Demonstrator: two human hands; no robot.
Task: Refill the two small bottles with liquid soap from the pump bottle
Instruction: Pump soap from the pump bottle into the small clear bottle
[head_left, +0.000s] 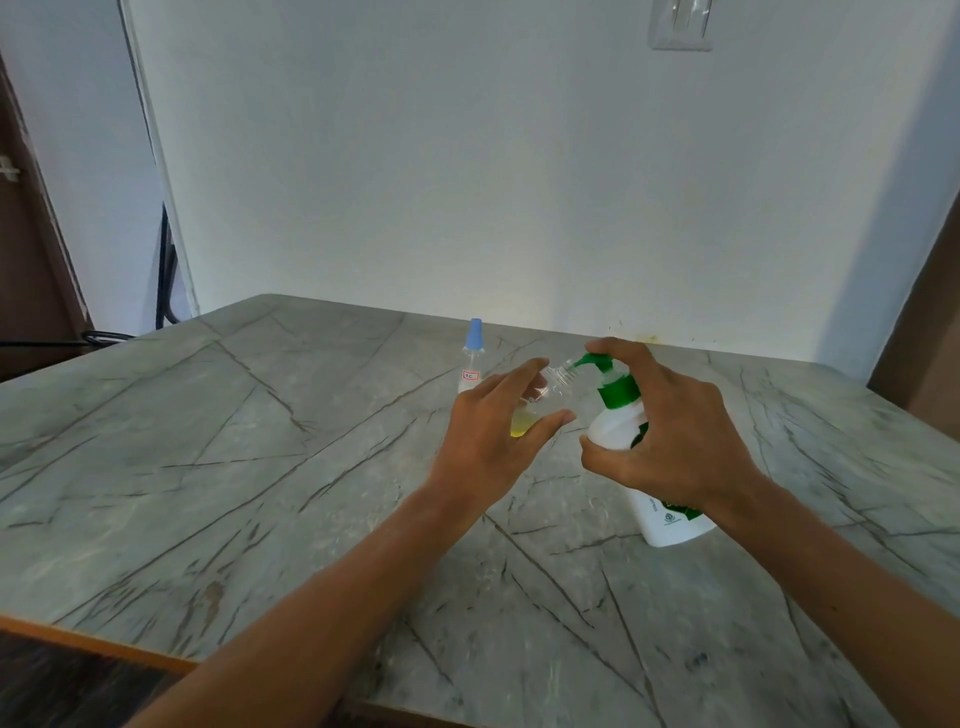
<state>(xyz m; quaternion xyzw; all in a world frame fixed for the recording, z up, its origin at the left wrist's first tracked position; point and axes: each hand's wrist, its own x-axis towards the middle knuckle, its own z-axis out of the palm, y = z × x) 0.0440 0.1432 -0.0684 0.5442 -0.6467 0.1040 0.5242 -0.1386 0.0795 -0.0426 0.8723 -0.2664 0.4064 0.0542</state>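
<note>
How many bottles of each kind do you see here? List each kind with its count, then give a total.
Small bottles: 2 (blue-capped bottle standing; open bottle held in the left hand)
Pump bottle: 1
Total: 3

Just bare forearms (311, 597) all the way to the frame edge; left hand (488, 447) and right hand (670, 441) bare too, both slim.

We count two small bottles: one open bottle (535, 402) between the left fingers (519, 376), one blue-capped bottle (471, 358) just beyond them. One pump bottle (615, 426) sits under the right fingers (623, 353), on one bench (260, 441).
</note>
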